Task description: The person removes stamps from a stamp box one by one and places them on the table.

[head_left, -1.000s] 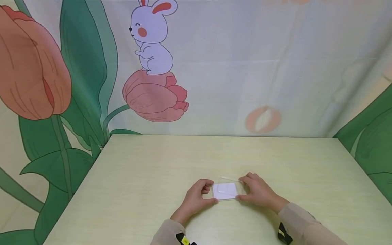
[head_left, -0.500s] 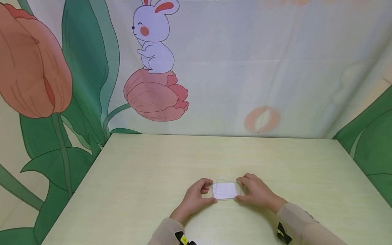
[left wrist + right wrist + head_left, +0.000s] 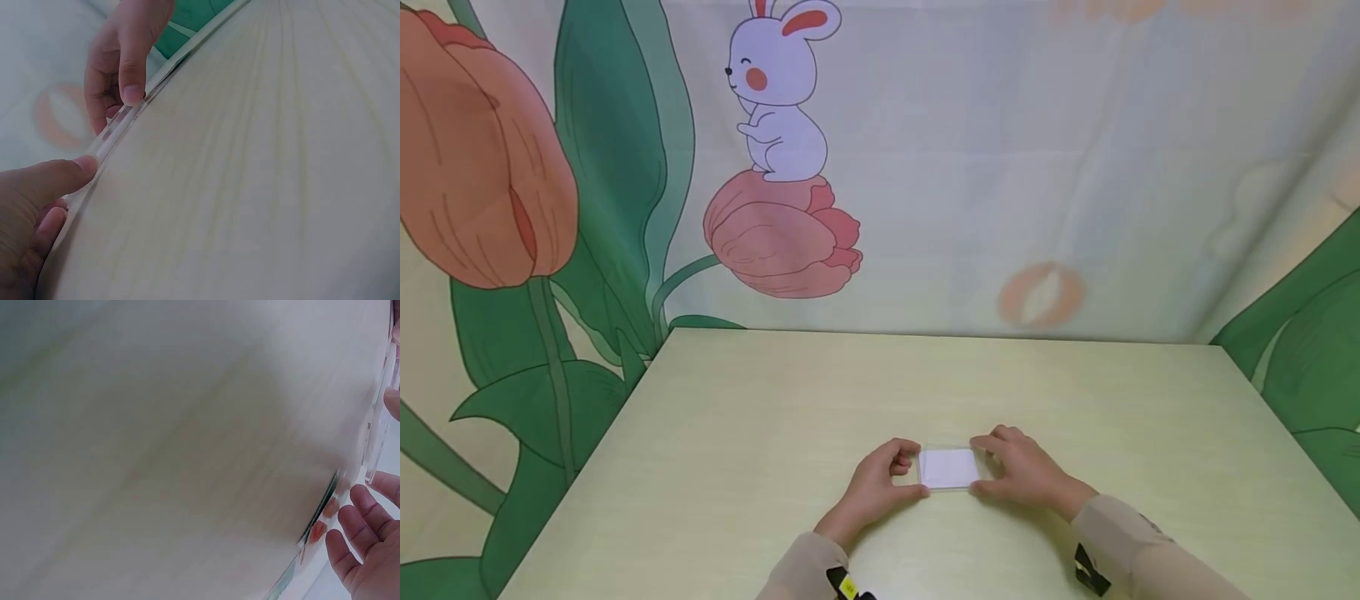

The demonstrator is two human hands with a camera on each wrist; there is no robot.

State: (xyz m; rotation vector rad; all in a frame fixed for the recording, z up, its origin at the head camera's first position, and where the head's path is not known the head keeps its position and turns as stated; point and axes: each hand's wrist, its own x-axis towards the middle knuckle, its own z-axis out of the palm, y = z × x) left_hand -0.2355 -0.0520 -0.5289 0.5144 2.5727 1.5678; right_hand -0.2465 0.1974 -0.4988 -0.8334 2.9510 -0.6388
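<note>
A flat, clear plastic case (image 3: 948,468) with a white card-like rectangle showing through it lies at the front middle of the table. My left hand (image 3: 878,485) pinches its left end, thumb at the near corner and index finger at the far corner. At the opposite end, my right hand (image 3: 1024,471) holds the case the same way. The left wrist view catches the clear case (image 3: 112,132) edge-on, with thumbs of both hands along its near side. In the right wrist view, the other fingers (image 3: 359,528) of my right hand spread loosely beyond the case's end.
The pale wood-grain table (image 3: 737,417) stretches out on all sides of the hands. Behind it hangs a curtain (image 3: 925,167) printed with tulips and a rabbit. Beige sleeves (image 3: 1120,533) and dark wrist straps reach in from the front edge.
The upper clear piece, askew and sticking out to the back right earlier, now lines up over the lower part. My right hand has shifted slightly left with it; the left hand has hardly moved.
</note>
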